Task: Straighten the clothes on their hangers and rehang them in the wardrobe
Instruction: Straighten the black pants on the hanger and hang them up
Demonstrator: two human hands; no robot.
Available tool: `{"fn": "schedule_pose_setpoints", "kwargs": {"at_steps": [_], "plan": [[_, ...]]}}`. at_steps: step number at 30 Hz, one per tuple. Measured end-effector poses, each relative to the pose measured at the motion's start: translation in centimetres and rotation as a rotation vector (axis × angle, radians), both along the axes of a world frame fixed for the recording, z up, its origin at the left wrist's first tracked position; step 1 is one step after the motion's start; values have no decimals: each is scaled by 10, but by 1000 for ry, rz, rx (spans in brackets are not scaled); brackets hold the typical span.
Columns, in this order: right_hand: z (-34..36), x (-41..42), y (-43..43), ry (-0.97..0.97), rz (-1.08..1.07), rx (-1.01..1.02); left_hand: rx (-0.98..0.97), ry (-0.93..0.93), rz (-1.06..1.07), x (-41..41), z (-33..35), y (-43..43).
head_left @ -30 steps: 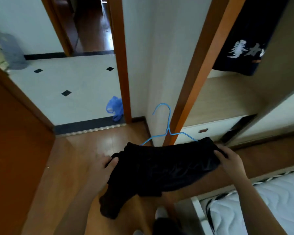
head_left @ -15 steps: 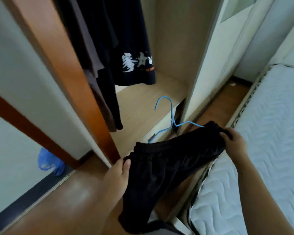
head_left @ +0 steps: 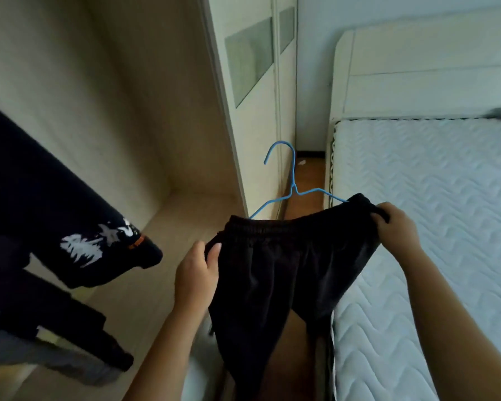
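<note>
The black shorts [head_left: 287, 270] hang on a blue wire hanger [head_left: 294, 189] in the head view, held out in front of the person between an open wardrobe [head_left: 168, 111] at nine o'clock and a bed [head_left: 431, 212] at three o'clock. The waistband runs as the long axis from about eight o'clock up to two o'clock, with the legs dropping toward six. The left hand [head_left: 195, 273] pinches the lower-left end of the waistband, thumb over the cloth, and the right hand [head_left: 396, 227] is closed on the upper-right end where the hanger's shoulder goes under the fabric. The hook rises at twelve o'clock from the middle of the waistband, its open end turned to the left, toward the wardrobe; neither hand holds it, and it lies about equally far from both. My guess is that rehanging calls for one hand to take the hook and swing it toward nine or ten o'clock; the rail itself is out of sight. A dark garment [head_left: 78, 215] already hanging in the wardrobe carries white brush-style characters and a small orange tab near its hem, too blurred to read. No other writing shows.
</note>
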State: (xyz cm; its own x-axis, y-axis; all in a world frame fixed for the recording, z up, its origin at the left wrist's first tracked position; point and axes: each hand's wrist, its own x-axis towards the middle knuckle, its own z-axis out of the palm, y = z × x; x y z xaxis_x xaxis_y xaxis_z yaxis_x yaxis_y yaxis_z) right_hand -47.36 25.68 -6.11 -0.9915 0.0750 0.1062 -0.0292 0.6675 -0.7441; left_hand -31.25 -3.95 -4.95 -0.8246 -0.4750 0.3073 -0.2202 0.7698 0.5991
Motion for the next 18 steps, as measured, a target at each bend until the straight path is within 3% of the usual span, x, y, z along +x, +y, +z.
{"fn": "schedule_pose_setpoints", "kwargs": {"at_steps": [10,18], "plan": [[41,-58,-28,-30,115,84,-45,145,-55,-156,40,-83],[90,-121,-127,74,360,103,17,163,53,-213,46,-180]]}}
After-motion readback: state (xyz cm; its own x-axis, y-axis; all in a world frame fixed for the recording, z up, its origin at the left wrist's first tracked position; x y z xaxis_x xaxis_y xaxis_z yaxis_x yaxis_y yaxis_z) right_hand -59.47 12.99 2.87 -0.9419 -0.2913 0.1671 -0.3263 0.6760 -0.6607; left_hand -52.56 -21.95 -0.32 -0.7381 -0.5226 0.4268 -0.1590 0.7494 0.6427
